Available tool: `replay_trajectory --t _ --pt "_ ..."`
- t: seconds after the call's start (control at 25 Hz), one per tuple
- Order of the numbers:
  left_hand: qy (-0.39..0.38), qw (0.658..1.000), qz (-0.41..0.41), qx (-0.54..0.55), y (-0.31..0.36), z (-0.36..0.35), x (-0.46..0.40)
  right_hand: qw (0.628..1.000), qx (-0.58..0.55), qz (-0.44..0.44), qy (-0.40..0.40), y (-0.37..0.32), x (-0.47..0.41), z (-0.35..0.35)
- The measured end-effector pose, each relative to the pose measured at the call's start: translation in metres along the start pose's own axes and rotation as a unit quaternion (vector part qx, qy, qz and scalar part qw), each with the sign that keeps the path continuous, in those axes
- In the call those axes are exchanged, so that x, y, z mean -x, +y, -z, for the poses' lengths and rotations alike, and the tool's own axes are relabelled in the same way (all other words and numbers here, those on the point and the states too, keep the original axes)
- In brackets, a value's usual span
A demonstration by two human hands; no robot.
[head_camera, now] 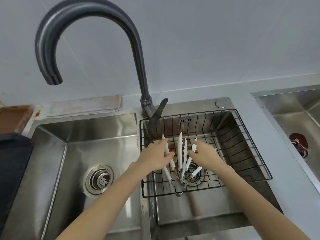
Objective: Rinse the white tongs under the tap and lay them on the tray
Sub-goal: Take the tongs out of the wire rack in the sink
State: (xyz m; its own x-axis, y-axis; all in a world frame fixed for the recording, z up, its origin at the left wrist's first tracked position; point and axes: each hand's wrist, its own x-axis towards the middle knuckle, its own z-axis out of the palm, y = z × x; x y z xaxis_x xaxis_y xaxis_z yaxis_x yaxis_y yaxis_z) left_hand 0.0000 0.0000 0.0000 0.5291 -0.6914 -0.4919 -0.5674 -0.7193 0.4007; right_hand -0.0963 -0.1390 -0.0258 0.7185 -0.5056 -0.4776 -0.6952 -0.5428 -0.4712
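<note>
**Fingers on the white tongs in the basket**

The fingers of the left hand are loosely spread, thumb and forefinger closing across one white arm of a pair of tongs; the right hand curls its fingers around another pair, pinching the arm near its scalloped tip. Whether either grip is fully closed I cannot tell from here.

Several white tongs stand fanned together in the black wire basket that sits in the right sink basin, white tips pointing up and away, metal hinge ends resting low near the drain. The tap arches over the left basin, its spout dry and well apart from the tongs.

They look light and stiff, thin plastic arms on a springy metal hinge, so I would expect them to splay open if held by one arm alone. Wet plastic is likely slippery. The better hold, to my eye, is mid-length, squeezing both arms together, lifting one pair clear so the others do not tangle or clatter. No tray is clearly visible from where I stand.
</note>
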Motion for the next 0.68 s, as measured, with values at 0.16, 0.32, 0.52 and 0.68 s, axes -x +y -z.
replay_trajectory --t 0.16,0.32,0.52,0.68 --pt "-0.022 1.000 0.020 -0.005 -0.003 -0.015 -0.006 0.999 -0.024 -0.035 -0.010 0.009 -0.012 -0.016" --pt "-0.023 0.998 0.045 -0.038 0.000 -0.027 -0.009 0.997 -0.037 -0.065 -0.024 0.015 -0.023 -0.025" --pt "-0.022 0.998 0.051 -0.002 0.004 -0.028 -0.011 0.996 -0.036 -0.085 -0.019 0.010 -0.024 -0.025" --pt "-0.003 0.998 0.045 0.053 0.007 -0.028 -0.007 0.994 -0.071 -0.085 -0.003 0.008 -0.017 -0.023"
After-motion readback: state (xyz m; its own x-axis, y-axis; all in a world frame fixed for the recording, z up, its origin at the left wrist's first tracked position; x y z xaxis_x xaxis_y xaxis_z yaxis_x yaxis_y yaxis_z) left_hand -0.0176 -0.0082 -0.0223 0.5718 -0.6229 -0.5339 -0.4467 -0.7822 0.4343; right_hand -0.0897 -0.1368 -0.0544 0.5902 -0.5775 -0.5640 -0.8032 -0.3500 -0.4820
